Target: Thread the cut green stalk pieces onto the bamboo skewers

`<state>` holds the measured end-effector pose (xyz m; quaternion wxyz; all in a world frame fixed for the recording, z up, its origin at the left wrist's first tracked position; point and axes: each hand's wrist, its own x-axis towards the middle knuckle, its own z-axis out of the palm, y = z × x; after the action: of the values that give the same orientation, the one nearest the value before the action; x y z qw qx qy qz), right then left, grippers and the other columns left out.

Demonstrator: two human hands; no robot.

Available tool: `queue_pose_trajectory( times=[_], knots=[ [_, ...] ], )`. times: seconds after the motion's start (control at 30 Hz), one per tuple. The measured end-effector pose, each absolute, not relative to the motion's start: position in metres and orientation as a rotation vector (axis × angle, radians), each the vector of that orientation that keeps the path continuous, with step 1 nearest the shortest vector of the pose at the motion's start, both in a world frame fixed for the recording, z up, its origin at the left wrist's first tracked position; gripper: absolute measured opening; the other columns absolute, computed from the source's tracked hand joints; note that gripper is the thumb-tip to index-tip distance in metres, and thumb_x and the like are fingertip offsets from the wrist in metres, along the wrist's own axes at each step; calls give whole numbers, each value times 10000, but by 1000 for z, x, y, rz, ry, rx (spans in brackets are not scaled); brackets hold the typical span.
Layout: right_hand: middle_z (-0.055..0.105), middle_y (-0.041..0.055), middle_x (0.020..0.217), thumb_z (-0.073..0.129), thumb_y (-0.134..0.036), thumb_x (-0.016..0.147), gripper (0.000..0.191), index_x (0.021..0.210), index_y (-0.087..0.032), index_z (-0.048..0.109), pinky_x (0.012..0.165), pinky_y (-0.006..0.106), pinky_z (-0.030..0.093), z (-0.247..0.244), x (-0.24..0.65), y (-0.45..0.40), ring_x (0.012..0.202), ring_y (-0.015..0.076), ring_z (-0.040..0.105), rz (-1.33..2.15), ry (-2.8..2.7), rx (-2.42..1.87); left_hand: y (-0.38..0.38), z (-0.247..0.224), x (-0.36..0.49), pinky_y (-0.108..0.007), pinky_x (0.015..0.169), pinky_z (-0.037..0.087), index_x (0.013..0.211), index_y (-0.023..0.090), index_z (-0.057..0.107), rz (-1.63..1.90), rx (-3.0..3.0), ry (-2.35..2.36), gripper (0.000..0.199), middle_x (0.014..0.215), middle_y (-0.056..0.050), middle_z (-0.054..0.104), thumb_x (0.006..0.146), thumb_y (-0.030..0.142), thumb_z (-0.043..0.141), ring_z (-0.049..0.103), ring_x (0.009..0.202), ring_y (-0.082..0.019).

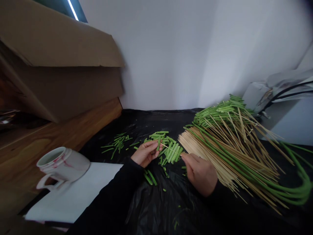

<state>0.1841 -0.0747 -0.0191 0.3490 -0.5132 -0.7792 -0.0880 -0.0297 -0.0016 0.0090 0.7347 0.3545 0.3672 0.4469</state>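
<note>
From here, I see my left hand pinch a short green stem piece at one end of a thin tan wooden stick. My right hand grips near the other end, likely so it won't wobble. A row of cut green stems sits between them. Loose tan sticks lie close by the right hand, easy to reach.

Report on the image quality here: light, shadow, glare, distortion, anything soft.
Head view: dim overall, a paler band on the wall; a bright strip at top left; cardboard box shadowed beneath its flap; black sleeves nearly merging with the black plastic sheet; wide-angle stretch towards the edges, soft detail around the mug; bamboo skewers mostly distinct.
</note>
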Motion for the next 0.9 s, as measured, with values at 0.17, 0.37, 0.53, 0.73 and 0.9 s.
queue_pose_trajectory(
  times=[0.17, 0.37, 0.53, 0.73, 0.9],
  knots=[
    [665, 45, 794, 414, -147, 883, 264, 1023, -165, 637, 669, 241, 400, -19, 184, -74, 726, 147, 620, -221, -1999, -1352, -2, 10, -30, -203, 663, 520, 893, 124, 711, 1037, 762, 823, 340, 860, -73, 709, 586, -15, 751, 662, 774, -144],
    [671, 48, 816, 412, -139, 881, 269, 1031, -163, 635, 684, 238, 408, -19, 185, -74, 759, 146, 623, -203, -1993, -1344, 1, 5, -30, -204, 652, 524, 844, 122, 711, 1074, 720, 856, 277, 794, -60, 708, 605, -17, 738, 667, 720, -132],
    [668, 42, 805, 413, -148, 884, 269, 1039, -170, 632, 655, 239, 392, -19, 184, -75, 733, 141, 617, -209, -1998, -1341, 1, 6, -30, -204, 694, 531, 852, 112, 705, 1085, 683, 839, 242, 827, -71, 708, 646, -14, 713, 674, 758, -139],
    [653, 29, 771, 417, -146, 883, 258, 1022, -173, 632, 623, 256, 366, -19, 184, -75, 696, 146, 610, -212, -2020, -1357, -3, 10, -27, -225, 747, 531, 867, 121, 707, 1067, 698, 814, 265, 822, -59, 710, 645, -23, 711, 676, 774, -141],
    [658, 23, 778, 421, -151, 884, 255, 1017, -182, 636, 616, 258, 359, -19, 183, -75, 697, 144, 615, -224, -2006, -1369, -3, 9, -27, -208, 689, 543, 879, 119, 707, 1059, 718, 806, 161, 819, -77, 711, 720, 98, 706, 675, 749, -137]
  ],
)
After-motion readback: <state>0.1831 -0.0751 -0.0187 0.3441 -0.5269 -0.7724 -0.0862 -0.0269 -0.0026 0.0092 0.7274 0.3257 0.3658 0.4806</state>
